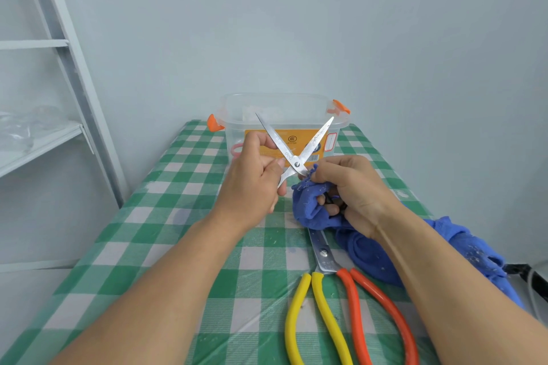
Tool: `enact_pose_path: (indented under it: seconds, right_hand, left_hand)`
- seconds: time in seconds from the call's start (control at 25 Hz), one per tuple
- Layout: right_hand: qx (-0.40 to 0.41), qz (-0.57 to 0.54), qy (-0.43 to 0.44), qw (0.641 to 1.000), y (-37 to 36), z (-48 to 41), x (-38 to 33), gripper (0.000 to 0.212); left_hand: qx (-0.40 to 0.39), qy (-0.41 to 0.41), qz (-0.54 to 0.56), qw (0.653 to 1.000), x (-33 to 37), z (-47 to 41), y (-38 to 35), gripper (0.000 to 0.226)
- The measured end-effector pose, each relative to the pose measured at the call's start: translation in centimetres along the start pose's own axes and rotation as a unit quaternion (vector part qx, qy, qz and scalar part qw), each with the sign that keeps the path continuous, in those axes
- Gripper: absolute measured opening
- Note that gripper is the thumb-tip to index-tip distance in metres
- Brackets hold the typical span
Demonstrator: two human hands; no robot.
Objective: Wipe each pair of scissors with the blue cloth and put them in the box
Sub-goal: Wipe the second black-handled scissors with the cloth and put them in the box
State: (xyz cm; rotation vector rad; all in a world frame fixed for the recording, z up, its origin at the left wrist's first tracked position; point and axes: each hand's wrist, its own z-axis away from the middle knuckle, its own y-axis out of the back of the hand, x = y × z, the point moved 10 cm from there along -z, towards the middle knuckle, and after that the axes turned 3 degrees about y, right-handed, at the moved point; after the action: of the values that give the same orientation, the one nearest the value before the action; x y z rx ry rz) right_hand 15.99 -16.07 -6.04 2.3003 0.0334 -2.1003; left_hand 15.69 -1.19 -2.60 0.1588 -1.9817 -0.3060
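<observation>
Small scissors (296, 164) are held up over the middle of the table, blades spread wide in an X with the tips pointing at the far box. Left hand (255, 175) pinches the lower-left shank between thumb and curled fingers. Right hand (355, 187) is just right of it, fingers curled round the bunched blue cloth (308, 210), which is pressed against the scissors near the pivot; a dark handle bit shows between those fingers. The rest of the cloth trails right under the right forearm.

Clear plastic box (234, 127) with orange latches sits at the far end, something pink (237, 149) inside. Big scissors (324, 255) with yellow and orange handles lie near right on the green checked tablecloth (148, 216). White shelf (38, 139) on the left.
</observation>
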Motion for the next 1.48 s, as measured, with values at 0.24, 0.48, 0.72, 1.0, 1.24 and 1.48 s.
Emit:
enact_pose_path:
  seconds: [0.24,0.48,0.72,1.0,1.24,1.48]
  right_hand:
    - [-0.002,-0.008,0.028,1.0,-0.3,0.3,-0.7,0.034]
    - [0.064,0.054,0.032,0.996,0.3,0.7,-1.3,0.05]
    - [0.003,0.049,0.038,0.998,-0.1,0.4,-1.1,0.018]
    - [-0.016,-0.013,0.029,0.999,0.2,-0.2,-0.6,0.016]
    - [0.01,0.037,0.073,0.997,0.3,-0.4,-1.0,0.012]
    - [-0.005,0.057,0.094,0.994,0.2,-0.1,-1.7,0.006]
  left_hand:
    - [0.0,-0.02,-0.032,0.999,0.4,0.1,-0.3,0.017]
    - [-0.014,-0.038,-0.062,0.997,0.9,0.4,-1.1,0.017]
    - [0.002,-0.003,-0.011,1.0,-0.1,0.0,-0.3,0.017]
    - [0.005,0.005,0.007,1.0,-0.6,-0.4,0.3,0.024]
    - [0.015,-0.012,-0.026,0.999,-0.1,-0.4,0.1,0.016]
    - [0.026,0.016,-0.008,1.0,-0.8,-0.6,0.4,0.012]
